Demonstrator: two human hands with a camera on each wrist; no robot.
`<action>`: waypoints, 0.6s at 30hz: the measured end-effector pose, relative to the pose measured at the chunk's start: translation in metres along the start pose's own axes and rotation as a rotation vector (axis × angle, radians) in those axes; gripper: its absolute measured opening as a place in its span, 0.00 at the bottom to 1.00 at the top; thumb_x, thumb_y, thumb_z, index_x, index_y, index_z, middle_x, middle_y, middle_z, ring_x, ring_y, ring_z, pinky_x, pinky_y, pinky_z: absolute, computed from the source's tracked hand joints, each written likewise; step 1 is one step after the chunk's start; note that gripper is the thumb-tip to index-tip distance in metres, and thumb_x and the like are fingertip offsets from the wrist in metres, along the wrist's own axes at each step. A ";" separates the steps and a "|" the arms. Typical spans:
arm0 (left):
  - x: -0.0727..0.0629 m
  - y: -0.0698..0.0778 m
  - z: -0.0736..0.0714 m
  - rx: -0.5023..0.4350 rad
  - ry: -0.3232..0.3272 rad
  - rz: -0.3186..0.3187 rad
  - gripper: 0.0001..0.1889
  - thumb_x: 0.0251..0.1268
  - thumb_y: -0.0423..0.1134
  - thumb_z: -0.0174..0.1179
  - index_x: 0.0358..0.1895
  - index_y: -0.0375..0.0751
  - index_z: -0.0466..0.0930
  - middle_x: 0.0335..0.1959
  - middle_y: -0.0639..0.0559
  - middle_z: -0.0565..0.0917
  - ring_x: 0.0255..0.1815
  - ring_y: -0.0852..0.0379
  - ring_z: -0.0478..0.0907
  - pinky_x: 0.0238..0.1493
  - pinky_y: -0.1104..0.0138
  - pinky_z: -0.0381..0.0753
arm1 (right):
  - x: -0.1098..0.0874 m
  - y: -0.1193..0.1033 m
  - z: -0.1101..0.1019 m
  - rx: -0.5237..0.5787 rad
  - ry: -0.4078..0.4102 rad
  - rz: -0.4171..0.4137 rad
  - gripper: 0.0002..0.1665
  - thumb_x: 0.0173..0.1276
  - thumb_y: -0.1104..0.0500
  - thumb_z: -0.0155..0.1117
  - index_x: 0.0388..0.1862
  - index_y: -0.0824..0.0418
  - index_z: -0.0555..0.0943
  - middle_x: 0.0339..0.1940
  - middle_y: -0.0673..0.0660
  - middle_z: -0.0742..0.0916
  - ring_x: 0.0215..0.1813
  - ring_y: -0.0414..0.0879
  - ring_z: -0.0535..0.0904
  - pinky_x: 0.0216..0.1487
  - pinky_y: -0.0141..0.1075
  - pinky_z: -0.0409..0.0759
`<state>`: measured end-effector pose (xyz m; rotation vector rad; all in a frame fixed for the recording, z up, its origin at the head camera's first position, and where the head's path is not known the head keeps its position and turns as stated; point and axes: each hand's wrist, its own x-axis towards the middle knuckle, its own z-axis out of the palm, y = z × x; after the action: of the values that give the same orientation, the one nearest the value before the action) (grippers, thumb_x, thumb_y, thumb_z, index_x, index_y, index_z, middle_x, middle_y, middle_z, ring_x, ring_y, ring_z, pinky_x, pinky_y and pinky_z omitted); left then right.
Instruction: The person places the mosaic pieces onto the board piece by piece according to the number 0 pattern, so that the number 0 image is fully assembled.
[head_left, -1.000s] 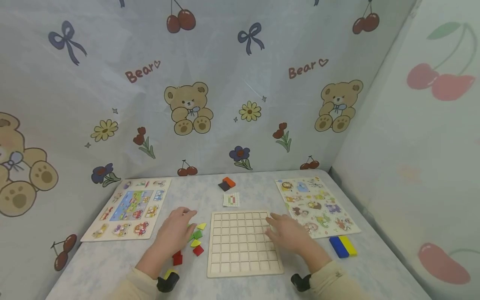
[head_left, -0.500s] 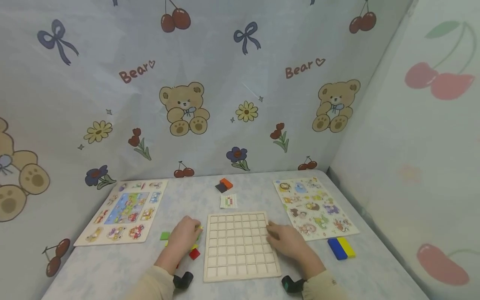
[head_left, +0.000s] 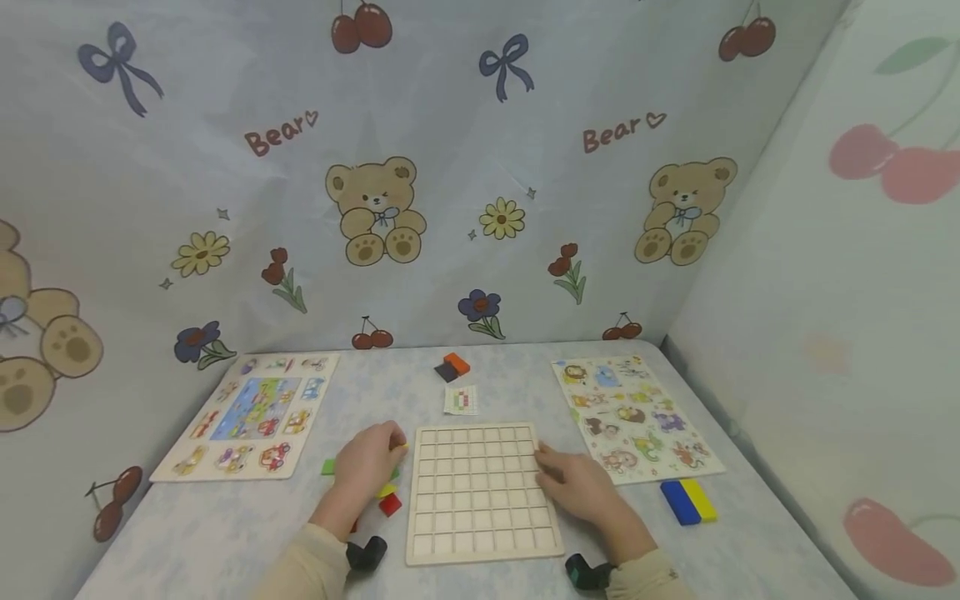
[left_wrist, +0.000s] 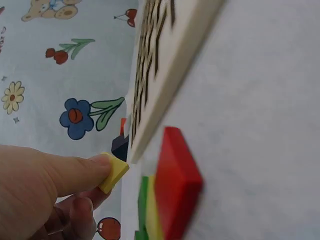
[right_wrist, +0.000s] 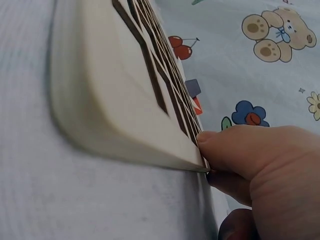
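pale wood forms the gridded board [head_left: 486,555], flat on the table [head_left: 465,585]; the right hand [head_left: 579,483] pinches its right edge between thumb and finger. the left hand [head_left: 367,458] pinches a yellow piece [left_wrist: 115,174] at its fingertips, just beside the board's left edge, near a red piece [head_left: 390,504].

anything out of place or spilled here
Nothing appears spilled and the grid board looks undamaged. The loose coloured pieces by the left hand lie untidily, unlike the blue block and yellow block, neatly side by side.
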<state>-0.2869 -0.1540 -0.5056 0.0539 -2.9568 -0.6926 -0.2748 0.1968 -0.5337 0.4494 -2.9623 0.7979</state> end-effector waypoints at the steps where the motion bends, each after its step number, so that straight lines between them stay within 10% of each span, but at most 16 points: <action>1: 0.001 0.003 -0.001 -0.013 -0.001 -0.002 0.06 0.66 0.44 0.70 0.40 0.50 0.84 0.32 0.58 0.83 0.29 0.60 0.76 0.31 0.62 0.75 | 0.000 0.000 0.000 0.002 0.004 -0.003 0.25 0.71 0.51 0.68 0.65 0.54 0.83 0.71 0.51 0.81 0.70 0.55 0.79 0.68 0.52 0.75; 18: 0.016 0.056 0.025 -0.209 -0.101 0.143 0.02 0.69 0.45 0.68 0.40 0.55 0.87 0.36 0.58 0.86 0.30 0.61 0.78 0.29 0.61 0.75 | -0.005 0.001 -0.002 0.057 0.010 -0.007 0.26 0.71 0.51 0.68 0.66 0.55 0.82 0.72 0.50 0.80 0.72 0.54 0.77 0.69 0.52 0.74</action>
<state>-0.3066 -0.0937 -0.5011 -0.2126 -2.9247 -1.0046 -0.2705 0.1996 -0.5327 0.4573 -2.9333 0.8826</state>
